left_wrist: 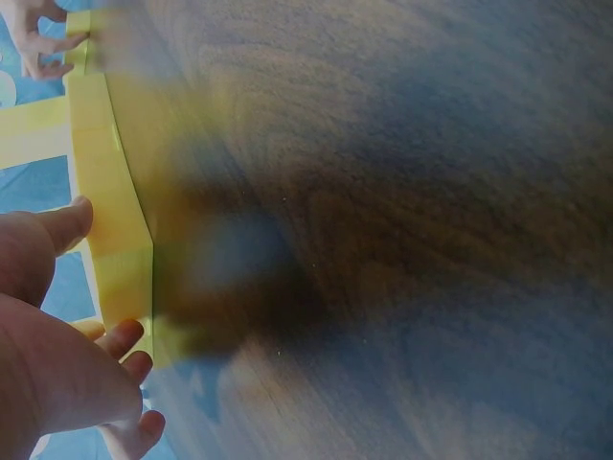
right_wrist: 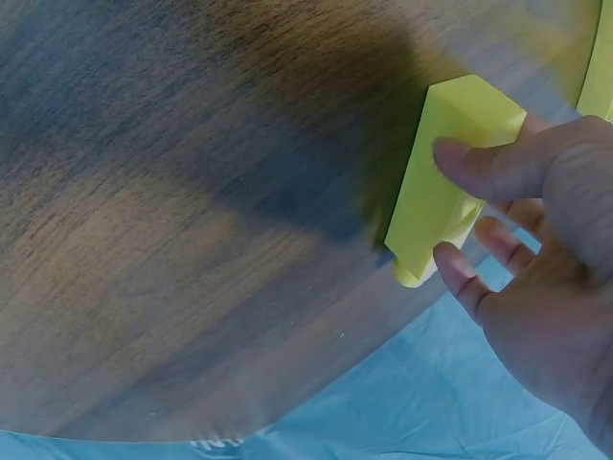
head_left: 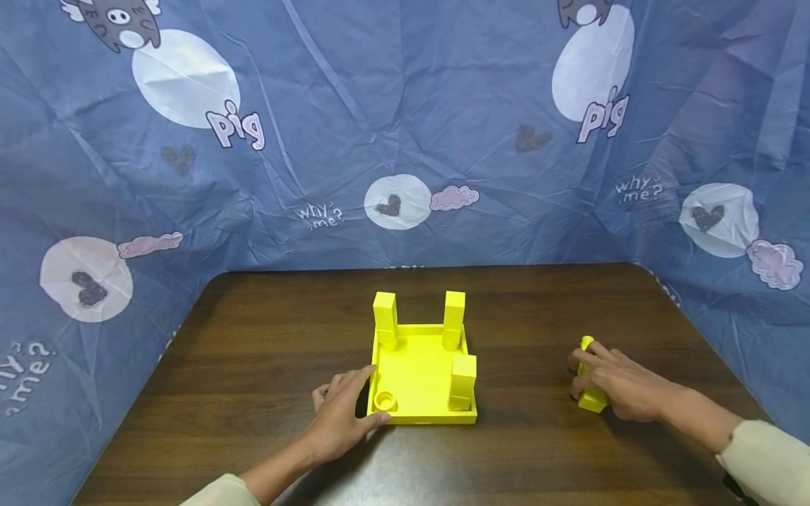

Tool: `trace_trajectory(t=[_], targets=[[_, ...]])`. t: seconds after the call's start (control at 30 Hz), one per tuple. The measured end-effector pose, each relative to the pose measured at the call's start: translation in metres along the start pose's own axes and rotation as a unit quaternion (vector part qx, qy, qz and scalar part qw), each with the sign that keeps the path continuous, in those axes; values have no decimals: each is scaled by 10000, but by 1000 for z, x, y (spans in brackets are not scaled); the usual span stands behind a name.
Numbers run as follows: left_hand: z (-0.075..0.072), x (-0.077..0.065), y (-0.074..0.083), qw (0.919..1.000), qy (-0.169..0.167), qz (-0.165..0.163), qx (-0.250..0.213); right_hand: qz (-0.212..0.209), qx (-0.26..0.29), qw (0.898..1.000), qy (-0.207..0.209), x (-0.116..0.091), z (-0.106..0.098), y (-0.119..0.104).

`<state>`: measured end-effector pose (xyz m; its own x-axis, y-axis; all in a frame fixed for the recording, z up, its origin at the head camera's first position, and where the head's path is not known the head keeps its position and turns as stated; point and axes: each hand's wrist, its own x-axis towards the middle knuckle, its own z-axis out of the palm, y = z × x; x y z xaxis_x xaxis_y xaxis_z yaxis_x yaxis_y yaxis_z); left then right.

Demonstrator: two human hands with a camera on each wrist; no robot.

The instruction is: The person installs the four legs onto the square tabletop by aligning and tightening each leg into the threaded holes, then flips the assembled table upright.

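- The loose yellow block [head_left: 593, 399] is at the right of the worktop [head_left: 266, 365], well apart from the yellow tray [head_left: 430, 419].
- The right hand [head_left: 623, 383] is the nearer one and already has it: the thumb presses one face, the other fingers meet the opposite side, so they pinch the block between them.
- The block's long axis runs roughly front to back, rounded end away from the person, squared end toward them. Whether it touches the worktop, I cannot tell.
- The round socket [head_left: 384, 401] is at the tray's near left corner, holding no post; from the right hand it lies to the left, across the tray's width.
- Upright posts stand at the far left [head_left: 385, 316], far right [head_left: 453, 316] and near right [head_left: 463, 379] corners, squared ends up, so the block lies across their direction.
- The left hand [head_left: 342, 422] is just beside the socket, fingers spread about that corner: thumb at the near wall, index fingertip at the left wall.
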<state>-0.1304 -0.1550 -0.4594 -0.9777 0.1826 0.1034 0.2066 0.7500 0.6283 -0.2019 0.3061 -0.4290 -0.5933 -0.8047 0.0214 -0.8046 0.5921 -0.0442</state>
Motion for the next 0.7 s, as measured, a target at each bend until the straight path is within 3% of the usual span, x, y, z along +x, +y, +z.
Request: trace_trajectory(t=[0.23, 0.37, 0.53, 0.7], targets=[[0, 0, -1, 10000, -3, 2, -13, -475, -156, 9975, 504, 2, 5, 3], [0, 0, -1, 10000, -23, 4, -12, -353, -154, 9983, 427, 4, 3, 1], [0, 0, -1, 10000, -58, -15, -20, 103, 414, 9989, 185, 7, -5, -1], [-1, 0, -1, 10000, -62, -8, -31, 8, 1264, 9890, 762, 11, -10, 1]])
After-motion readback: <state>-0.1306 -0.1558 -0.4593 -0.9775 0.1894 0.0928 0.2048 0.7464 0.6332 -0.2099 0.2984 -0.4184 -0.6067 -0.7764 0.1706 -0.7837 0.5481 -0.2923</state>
